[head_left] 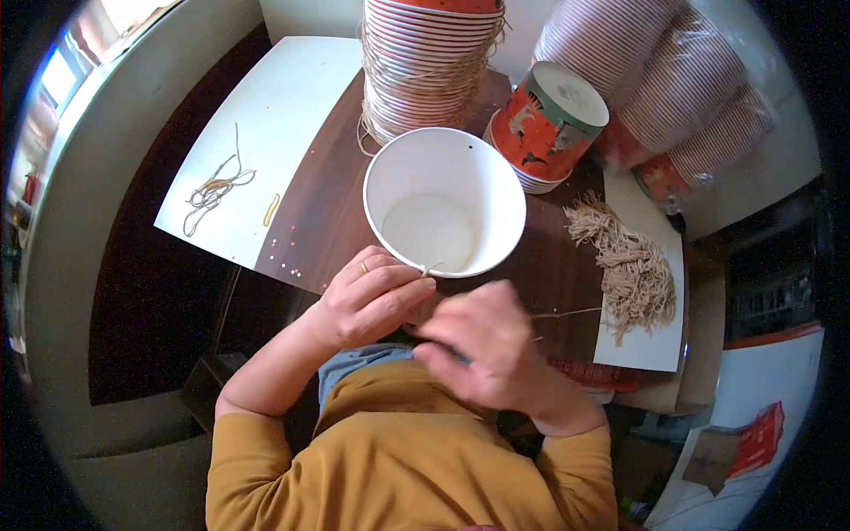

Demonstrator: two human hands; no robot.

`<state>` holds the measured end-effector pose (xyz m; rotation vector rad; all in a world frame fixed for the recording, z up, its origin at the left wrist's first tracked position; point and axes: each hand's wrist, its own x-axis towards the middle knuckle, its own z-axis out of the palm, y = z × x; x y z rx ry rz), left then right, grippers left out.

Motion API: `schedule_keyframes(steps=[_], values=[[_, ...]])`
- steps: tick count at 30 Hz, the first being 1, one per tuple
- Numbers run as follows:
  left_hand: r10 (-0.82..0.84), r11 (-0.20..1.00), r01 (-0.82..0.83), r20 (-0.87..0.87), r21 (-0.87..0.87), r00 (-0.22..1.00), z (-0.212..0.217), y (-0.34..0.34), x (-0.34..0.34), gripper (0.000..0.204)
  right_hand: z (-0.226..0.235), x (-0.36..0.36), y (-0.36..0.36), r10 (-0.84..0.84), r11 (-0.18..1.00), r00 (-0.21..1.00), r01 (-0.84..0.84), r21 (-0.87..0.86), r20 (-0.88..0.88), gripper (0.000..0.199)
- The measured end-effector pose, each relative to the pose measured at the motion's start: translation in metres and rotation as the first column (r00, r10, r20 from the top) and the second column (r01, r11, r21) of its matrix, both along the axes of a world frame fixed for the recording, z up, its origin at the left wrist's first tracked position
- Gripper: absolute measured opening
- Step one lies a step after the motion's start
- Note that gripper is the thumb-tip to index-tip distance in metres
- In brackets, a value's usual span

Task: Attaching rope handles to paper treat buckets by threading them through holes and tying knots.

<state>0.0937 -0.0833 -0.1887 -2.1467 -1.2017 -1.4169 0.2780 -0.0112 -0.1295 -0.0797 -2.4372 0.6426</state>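
Observation:
A white-lined paper bucket (498, 217) tilts toward me at the table's front edge, its open mouth facing up. My left hand (376, 296) pinches its near rim, where a short end of beige cord (432, 268) pokes up over the edge. One small hole shows in the far wall. Just right of the rim, my right hand (482, 345) is curled and smeared by motion; what its fingers hold is hidden. A thin length of cord (567, 314) stretches from beside that hand toward a heap of beige cords (633, 274) on the right.
Behind the bucket rises a tall stack of paper buckets (429, 75) with cord handles. An upside-down red patterned bucket (544, 128) stands beside it. Plastic-wrapped bucket stacks (677, 80) fill the back right. Loose cords (212, 195) and small paper dots (283, 261) lie at left.

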Motion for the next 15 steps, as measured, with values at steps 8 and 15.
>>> schedule_keyframes(steps=[8, 15], values=[[0.012, 1.0, -0.014, -0.104, -0.017, 0.995, 0.009, -0.004, -0.005, 0.023, 0.015, -0.021, 0.042, 0.015, 0.945, 0.998, -0.032, 0.325, 0.056, 0.02], [0.088, 0.995, -0.088, 0.006, -0.053, 0.996, 0.006, -0.019, 0.003, 0.022, -0.004, -0.01, 0.009, -0.118, 0.894, 0.992, 0.129, 0.429, -0.053, 0.009]])
